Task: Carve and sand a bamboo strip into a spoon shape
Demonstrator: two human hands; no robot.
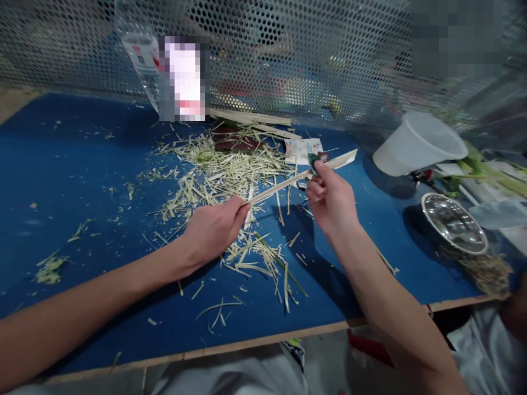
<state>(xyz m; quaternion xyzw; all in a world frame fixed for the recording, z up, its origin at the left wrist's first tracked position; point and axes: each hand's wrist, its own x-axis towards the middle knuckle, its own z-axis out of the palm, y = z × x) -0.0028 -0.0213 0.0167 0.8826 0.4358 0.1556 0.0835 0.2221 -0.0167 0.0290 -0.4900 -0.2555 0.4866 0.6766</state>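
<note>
In my left hand (214, 230) the fingers close around one end of a long pale split reed strip (288, 182). My right hand (331, 197) grips the strip near its far, wider end, pinching a small dark green scrap (316, 162), possibly an abrasive pad, against it. A loose heap of pale shredded plant fibres (222, 164) lies on the blue tabletop (82, 181), right under and beyond my left hand. Some fibres also scatter below my wrists.
A perforated metal screen (263, 55) stands along the far side. Flat pale strips (251, 117), a dark red sheet (234, 140) and a printed paper (302, 151) lie beyond the fibres. At right are a tipped white plastic cup (420, 144), a metal bowl (455, 224) and green stalks (489, 175).
</note>
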